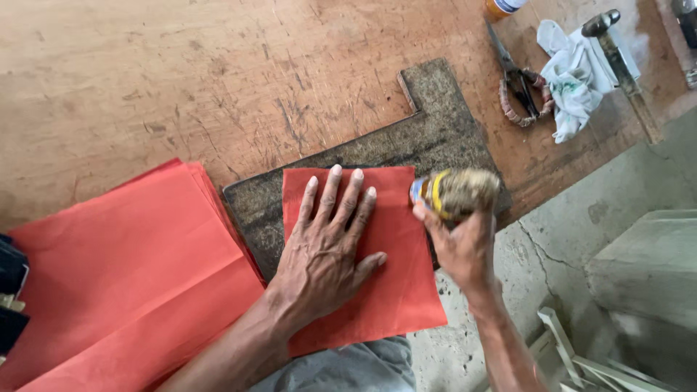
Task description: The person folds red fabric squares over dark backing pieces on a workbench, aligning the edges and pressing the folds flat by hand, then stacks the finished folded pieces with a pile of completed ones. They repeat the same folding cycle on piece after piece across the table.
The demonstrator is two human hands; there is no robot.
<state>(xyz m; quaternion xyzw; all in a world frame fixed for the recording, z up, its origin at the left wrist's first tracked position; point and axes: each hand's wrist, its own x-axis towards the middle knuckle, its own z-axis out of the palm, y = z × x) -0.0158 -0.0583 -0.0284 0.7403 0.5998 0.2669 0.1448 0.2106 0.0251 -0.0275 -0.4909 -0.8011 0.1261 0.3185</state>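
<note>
From the head camera, the left hand (324,250) lies flat, palm down, fingers (333,194) spread open, pressing on a small square sheet of red paper (396,283). That sheet rests on a dark, rough, notched board (435,134) lying on the scratched brown wooden bench (181,72), its near corner hanging past the bench edge. The right hand (465,250) has its fingers closed around a grimy round tin with a yellow and blue label (454,192), held just beside the sheet's right edge, over the board. To the left, a stack of larger red paper sheets (123,283) lies on the bench, touching the board's left end. At the far right of the bench sit scissors with wrapped handles (519,83), a crumpled white cloth (573,80) and a hammer (617,58).
</note>
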